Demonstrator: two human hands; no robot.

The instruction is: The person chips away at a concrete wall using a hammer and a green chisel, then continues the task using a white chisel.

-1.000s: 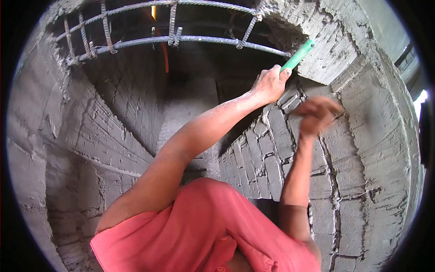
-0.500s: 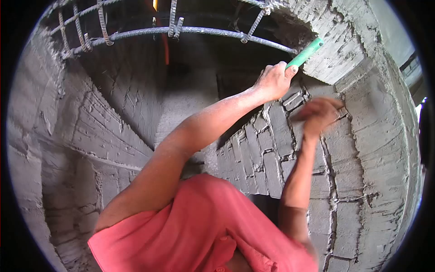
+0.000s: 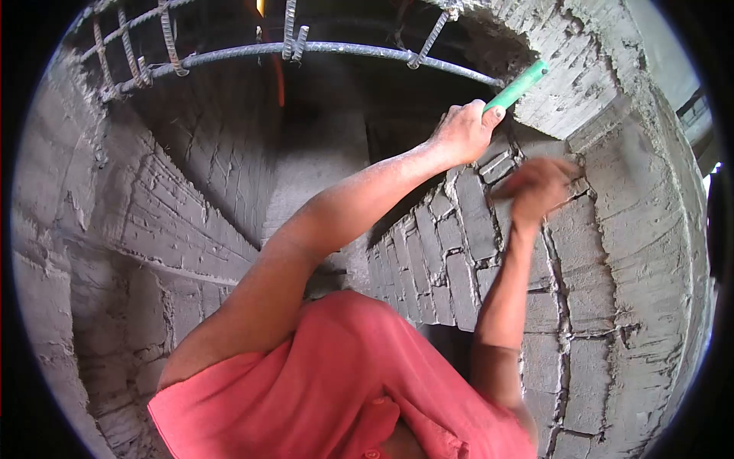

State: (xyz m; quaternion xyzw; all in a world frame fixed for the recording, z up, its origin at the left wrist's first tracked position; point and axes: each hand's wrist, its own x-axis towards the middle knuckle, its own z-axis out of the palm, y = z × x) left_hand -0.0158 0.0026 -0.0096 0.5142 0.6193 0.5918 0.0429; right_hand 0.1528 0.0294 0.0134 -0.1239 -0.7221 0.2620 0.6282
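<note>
My left hand [image 3: 468, 131] is closed around a green handle [image 3: 517, 86] with a small hole near its upper end. The handle slants up to the right, its tip close to the rough mortar edge; whatever lies below the fist is hidden. Lower and to the right, my right hand [image 3: 541, 187] is smeared by motion, its fingers curled. A dark blurred shape shows at both sides of that fist, too smeared to name. Behind this hand is a brick wall [image 3: 585, 268] with open, ragged joints.
A ribbed steel bar [image 3: 344, 49] with several tied rods crosses the top, over a dark opening. Rough grey mortar [image 3: 569, 84] juts out at upper right. Scored plaster [image 3: 180, 206] covers the left wall. A vertical orange strip [image 3: 280, 80] hangs behind the bar.
Both arms keep nearly the same pose. My right hand is blurred in both frames, with only a slight shift, and the left still grips the green handle.
</note>
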